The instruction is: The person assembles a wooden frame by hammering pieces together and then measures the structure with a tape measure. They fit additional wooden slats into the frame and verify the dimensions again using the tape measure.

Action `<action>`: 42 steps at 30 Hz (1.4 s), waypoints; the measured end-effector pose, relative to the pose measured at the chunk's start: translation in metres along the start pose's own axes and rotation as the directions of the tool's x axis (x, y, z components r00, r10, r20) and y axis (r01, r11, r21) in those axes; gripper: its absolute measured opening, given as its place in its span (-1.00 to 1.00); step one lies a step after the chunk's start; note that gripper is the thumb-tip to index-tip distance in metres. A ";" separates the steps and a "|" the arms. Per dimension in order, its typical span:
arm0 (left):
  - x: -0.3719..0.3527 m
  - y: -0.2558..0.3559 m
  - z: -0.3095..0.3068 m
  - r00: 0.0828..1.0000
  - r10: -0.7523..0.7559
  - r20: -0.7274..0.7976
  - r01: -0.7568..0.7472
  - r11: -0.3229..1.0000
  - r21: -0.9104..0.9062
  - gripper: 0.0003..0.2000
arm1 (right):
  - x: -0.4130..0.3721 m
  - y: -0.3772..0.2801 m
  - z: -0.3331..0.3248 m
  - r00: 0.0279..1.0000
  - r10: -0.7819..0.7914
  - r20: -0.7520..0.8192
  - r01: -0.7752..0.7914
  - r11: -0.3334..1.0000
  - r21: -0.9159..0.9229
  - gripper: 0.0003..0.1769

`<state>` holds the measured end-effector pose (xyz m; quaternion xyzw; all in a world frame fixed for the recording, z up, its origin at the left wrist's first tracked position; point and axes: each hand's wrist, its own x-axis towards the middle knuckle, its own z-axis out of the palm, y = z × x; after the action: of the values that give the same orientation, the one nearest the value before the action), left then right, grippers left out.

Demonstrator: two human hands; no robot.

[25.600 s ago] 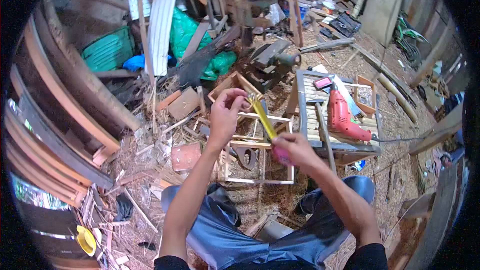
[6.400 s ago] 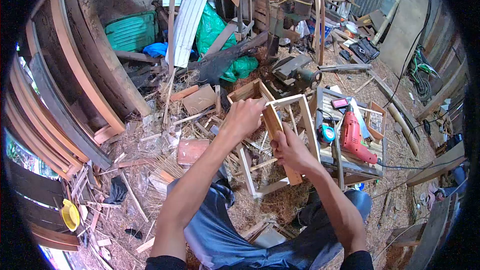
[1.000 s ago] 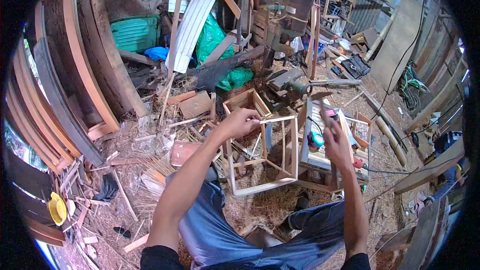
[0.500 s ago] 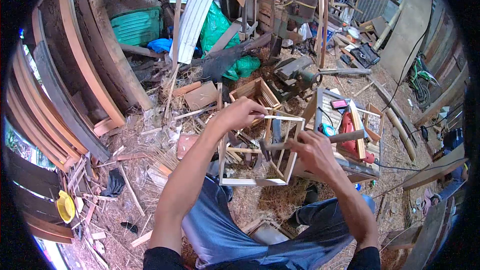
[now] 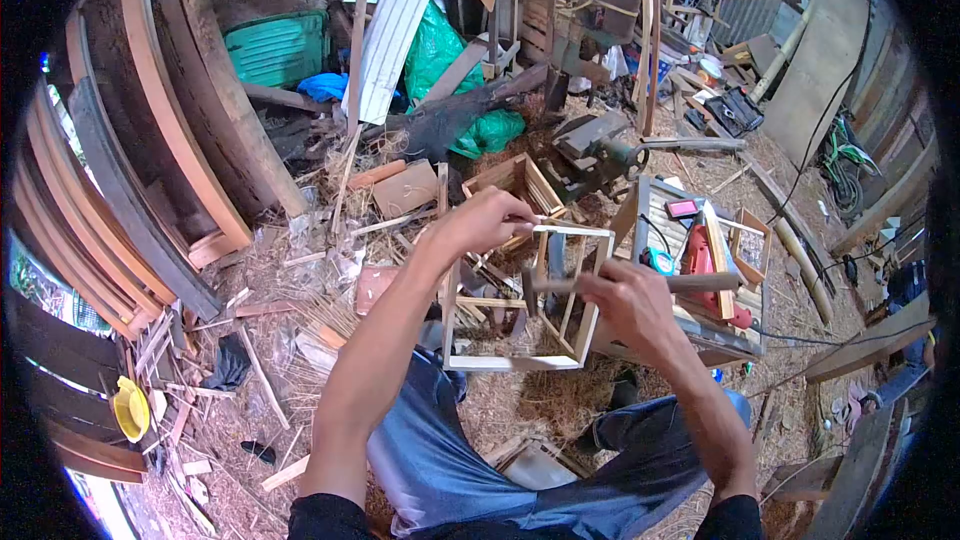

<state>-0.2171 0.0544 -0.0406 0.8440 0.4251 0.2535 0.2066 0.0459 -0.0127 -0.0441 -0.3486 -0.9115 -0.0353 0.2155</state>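
The red drill [image 5: 697,257] is partly hidden by a wooden strip [image 5: 718,258]; the hammer's head [image 5: 529,293] looks blurred

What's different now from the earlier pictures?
The hammer has left the bench and is raised by the frame in the right hand. The tape, first stretched between both hands, now seems to lie on the bench. A wood strip has come to lie across the drill. The left hand is at the frame's top; the drill stays on the bench.
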 end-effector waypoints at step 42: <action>0.012 0.030 0.008 0.980 -0.199 0.020 0.198 0.980 0.020 -0.71 | -0.072 0.172 0.058 0.667 0.699 -0.257 -0.699 0.706 0.108 -0.71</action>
<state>-0.1882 0.0464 -0.0267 0.8020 0.5071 0.2185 0.2277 0.1843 0.0845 -0.1417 -0.6624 -0.6682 0.0011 0.3387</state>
